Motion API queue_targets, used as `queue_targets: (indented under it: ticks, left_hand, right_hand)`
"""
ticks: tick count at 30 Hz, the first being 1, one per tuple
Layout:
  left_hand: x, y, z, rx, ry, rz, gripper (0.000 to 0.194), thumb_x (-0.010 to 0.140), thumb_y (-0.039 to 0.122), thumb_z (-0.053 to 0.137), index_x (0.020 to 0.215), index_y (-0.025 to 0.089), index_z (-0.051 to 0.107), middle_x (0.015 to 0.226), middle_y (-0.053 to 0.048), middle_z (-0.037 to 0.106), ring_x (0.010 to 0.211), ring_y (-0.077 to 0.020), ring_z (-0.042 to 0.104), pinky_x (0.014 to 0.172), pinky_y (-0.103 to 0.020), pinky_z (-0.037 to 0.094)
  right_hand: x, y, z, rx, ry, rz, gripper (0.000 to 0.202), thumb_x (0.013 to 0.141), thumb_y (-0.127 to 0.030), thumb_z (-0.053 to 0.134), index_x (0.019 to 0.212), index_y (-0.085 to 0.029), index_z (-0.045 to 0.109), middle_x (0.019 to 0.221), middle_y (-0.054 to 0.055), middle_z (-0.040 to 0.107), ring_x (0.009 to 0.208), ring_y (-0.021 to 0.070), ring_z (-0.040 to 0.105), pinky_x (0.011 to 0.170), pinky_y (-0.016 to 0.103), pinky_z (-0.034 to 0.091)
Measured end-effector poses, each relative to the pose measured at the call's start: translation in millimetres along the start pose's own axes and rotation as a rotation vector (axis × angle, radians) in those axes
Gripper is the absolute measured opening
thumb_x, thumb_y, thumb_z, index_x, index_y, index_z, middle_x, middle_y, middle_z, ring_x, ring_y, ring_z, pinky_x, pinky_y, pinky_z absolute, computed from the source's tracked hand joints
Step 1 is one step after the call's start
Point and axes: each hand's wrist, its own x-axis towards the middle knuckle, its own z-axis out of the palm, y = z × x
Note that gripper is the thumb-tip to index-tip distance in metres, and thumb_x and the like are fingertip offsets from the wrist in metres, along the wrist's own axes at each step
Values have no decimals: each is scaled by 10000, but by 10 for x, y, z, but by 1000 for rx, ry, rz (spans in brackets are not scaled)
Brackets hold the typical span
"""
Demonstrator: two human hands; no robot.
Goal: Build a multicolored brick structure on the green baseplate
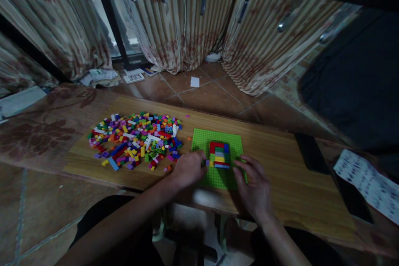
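Note:
A bright green studded baseplate [220, 181] lies on the wooden board, bearing a block of coloured bricks [220, 154] in red, blue, green, yellow and white. At the left edge of that block, my left hand [190, 168] has its fingers closed beside a small purple brick [207, 163]; whether its fingertips pinch anything is hidden. On the plate's right side, my right hand [254, 183] has its fingers apart and holds nothing. Its fingertips are near the right side of the brick block, not touching it.
Left of the plate spreads a large pile of loose bricks [137, 139]. Dark flat objects [311, 153] and a printed sheet [368, 183] lie at the right. Curtains [187, 25] hang beyond the board, above a tiled floor with papers.

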Motion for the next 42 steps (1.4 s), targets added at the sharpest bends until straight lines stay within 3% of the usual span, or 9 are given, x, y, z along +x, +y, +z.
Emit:
queue_targets:
  ticks: [6, 10, 14, 19, 26, 28, 34, 38, 42]
  left_hand:
    - [16, -26, 71, 88, 51, 63, 194, 836, 267, 512, 976, 219, 639, 827, -56, 700, 810, -236, 672, 700, -316, 482]
    - [-10, -29, 39, 65, 101, 104, 146, 826, 237, 509, 905, 215, 630, 787, -37, 683, 742, -199, 651, 661, -286, 454]
    - [-95, 4, -87, -61, 181, 117, 78, 797, 207, 538, 819, 187, 610, 743, -17, 660, 643, -135, 606, 605, -238, 418]
    - [-139, 89, -204, -346, 184, 95, 59, 745, 196, 562, 786, 166, 593, 636, 20, 594, 542, -96, 537, 514, -201, 375]
    - [-96, 234, -139, -536, 31, 182, 58, 711, 175, 542, 759, 162, 572, 640, 38, 541, 576, -87, 484, 507, -193, 344]
    - [-88, 242, -107, -554, -44, 210, 36, 704, 170, 552, 739, 163, 557, 655, 39, 524, 612, -91, 488, 523, -195, 341]
    - [-87, 248, -113, -753, -223, 158, 138, 750, 263, 619, 722, 160, 533, 646, 49, 467, 601, -79, 435, 533, -200, 329]
    - [-114, 311, -136, -939, -225, 130, 226, 762, 359, 665, 782, 151, 580, 723, 19, 564, 656, -90, 504, 604, -214, 389]
    - [-132, 328, -127, -962, -176, 91, 196, 732, 321, 701, 779, 151, 616, 739, 8, 604, 698, -102, 541, 656, -223, 421]
  right_hand:
    - [329, 112, -140, 138, -109, 10, 183, 902, -330, 568, 997, -236, 693, 1100, 72, 659, 1002, 214, 626, 874, 396, 514]
    - [497, 211, -114, 240, -40, 72, 191, 886, -341, 574, 964, -226, 705, 1048, 66, 676, 882, 192, 644, 750, 336, 528]
    - [479, 282, -25, 308, 32, 153, 175, 880, -317, 578, 946, -216, 704, 960, 49, 680, 845, 183, 651, 725, 319, 528]
    - [482, 204, -93, 286, 13, 56, 144, 893, -271, 574, 961, -235, 696, 982, 41, 674, 887, 178, 651, 799, 335, 538]
    - [337, -128, -148, 348, -345, -313, 416, 897, -163, 556, 1298, -271, 536, 1168, 71, 623, 1032, 182, 621, 868, 345, 551]
    - [264, -163, -102, 353, -380, -377, 448, 908, -136, 530, 1336, -268, 500, 1177, 78, 617, 1051, 179, 616, 857, 328, 556]
    - [185, -175, -34, 361, -222, -376, 246, 911, -156, 574, 1143, -233, 593, 955, 44, 664, 839, 146, 646, 708, 258, 541]
    - [169, -225, -27, 345, -105, -262, 101, 877, -188, 629, 964, -232, 604, 766, -12, 623, 664, 118, 597, 609, 236, 492]
    - [156, -216, 30, 336, -141, -165, 44, 878, -214, 616, 905, -232, 586, 732, -20, 590, 637, 115, 574, 606, 240, 480]
